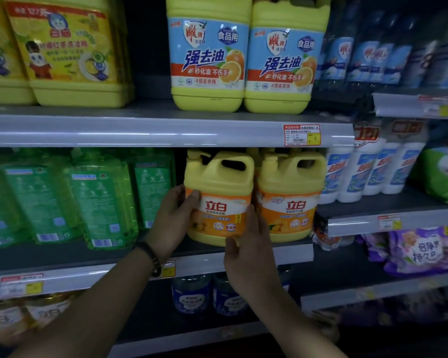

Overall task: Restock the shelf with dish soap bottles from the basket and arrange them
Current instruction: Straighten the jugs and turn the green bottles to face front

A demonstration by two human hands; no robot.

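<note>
A yellow dish soap jug with an orange label stands at the front edge of the middle shelf. My left hand grips its left side, thumb on the label. My right hand holds its lower right corner from the front and below. A second identical yellow jug stands touching it on the right, with more yellow jugs partly hidden behind. The basket is out of view.
Green soap bottles fill the middle shelf to the left, with a dark gap beside the held jug. Two larger yellow jugs with blue labels stand on the shelf above. White bottles are at right, blue bottles below.
</note>
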